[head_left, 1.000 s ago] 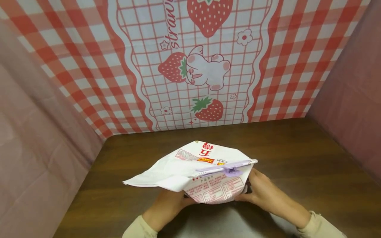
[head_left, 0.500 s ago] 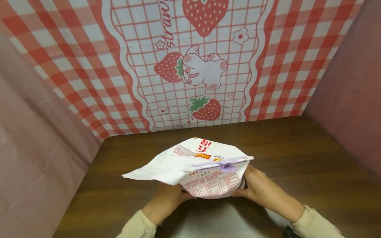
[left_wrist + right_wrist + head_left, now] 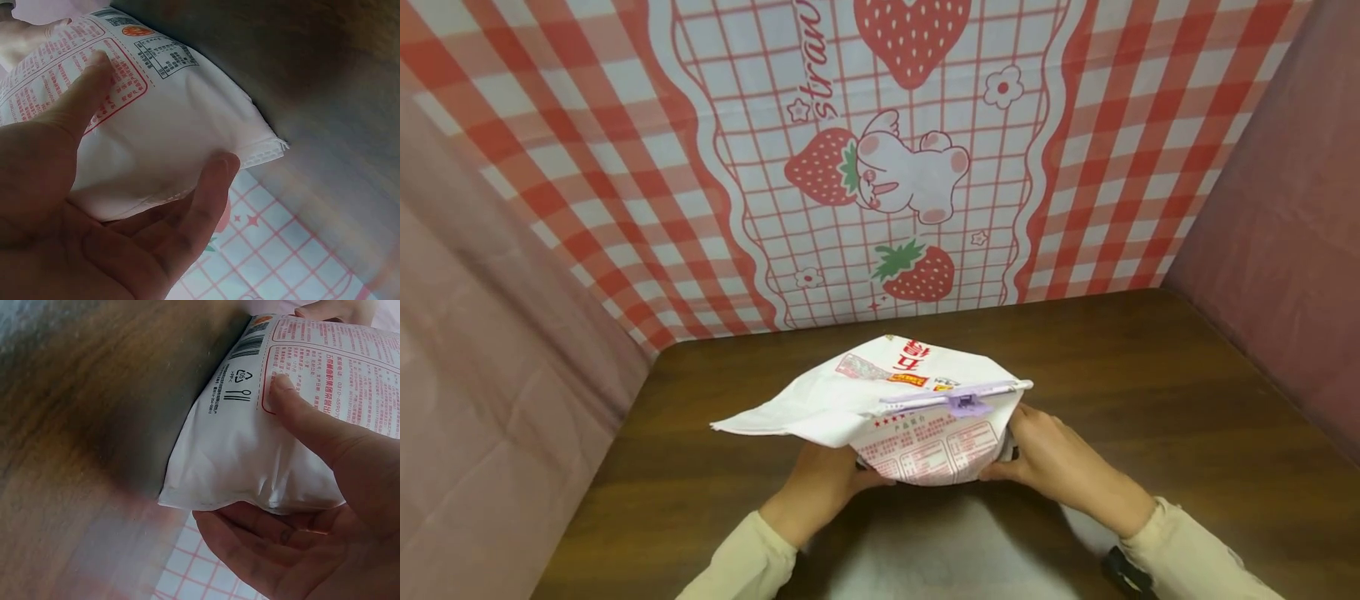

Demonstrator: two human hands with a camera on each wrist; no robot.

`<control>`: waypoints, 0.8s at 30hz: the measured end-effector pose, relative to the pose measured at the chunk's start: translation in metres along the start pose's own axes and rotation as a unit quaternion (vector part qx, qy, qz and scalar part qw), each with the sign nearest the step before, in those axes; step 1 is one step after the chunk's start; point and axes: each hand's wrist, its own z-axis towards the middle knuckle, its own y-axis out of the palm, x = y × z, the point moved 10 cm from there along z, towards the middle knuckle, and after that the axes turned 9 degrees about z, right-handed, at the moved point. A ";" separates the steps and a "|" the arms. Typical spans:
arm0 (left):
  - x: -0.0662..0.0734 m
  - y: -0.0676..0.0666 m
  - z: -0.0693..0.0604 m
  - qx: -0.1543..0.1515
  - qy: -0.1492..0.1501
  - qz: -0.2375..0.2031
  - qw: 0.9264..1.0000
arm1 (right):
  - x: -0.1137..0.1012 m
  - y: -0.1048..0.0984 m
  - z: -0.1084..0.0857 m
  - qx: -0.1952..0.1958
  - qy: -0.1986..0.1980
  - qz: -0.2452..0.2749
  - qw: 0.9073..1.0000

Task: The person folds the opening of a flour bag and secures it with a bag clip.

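Observation:
A white flour bag (image 3: 925, 458) with red print stands between my hands in the head view. Its top is folded over to the left, and a purple sealing clip (image 3: 966, 404) runs across it. My left hand (image 3: 820, 487) holds the bag's left side; in the left wrist view its thumb lies on the printed face and its fingers curl round the side. On the other side my right hand (image 3: 1063, 467) grips likewise, thumb on the print of the bag (image 3: 250, 450) and fingers behind. In the head view the bag hides most fingers. Whether its base touches the table cannot be told.
The dark brown wooden table (image 3: 1150, 375) reaches back to a red-and-white checked cloth (image 3: 1120, 167) with strawberries. Pinkish cloths hang at the left (image 3: 497, 375) and right (image 3: 1285, 233). A small black object (image 3: 1126, 573) shows by my right cuff.
Both hands and the flour bag have shifted slightly up and to the left in the head view. The backdrop has slid a little to the left too. Both grips look the same.

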 end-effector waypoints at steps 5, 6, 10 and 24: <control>-0.001 0.002 0.003 -0.006 0.007 -0.008 1.000 | 0.002 0.000 0.004 0.000 -0.009 -0.002 1.000; -0.001 0.002 0.003 -0.006 0.008 -0.012 1.000 | 0.002 0.000 0.004 0.001 -0.013 -0.003 1.000; -0.002 0.002 0.006 -0.004 0.012 -0.022 1.000 | 0.003 0.000 0.008 0.003 -0.025 -0.004 1.000; -0.011 0.007 0.019 -0.006 0.014 -0.028 1.000 | 0.014 -0.001 0.025 -0.011 -0.037 -0.009 0.999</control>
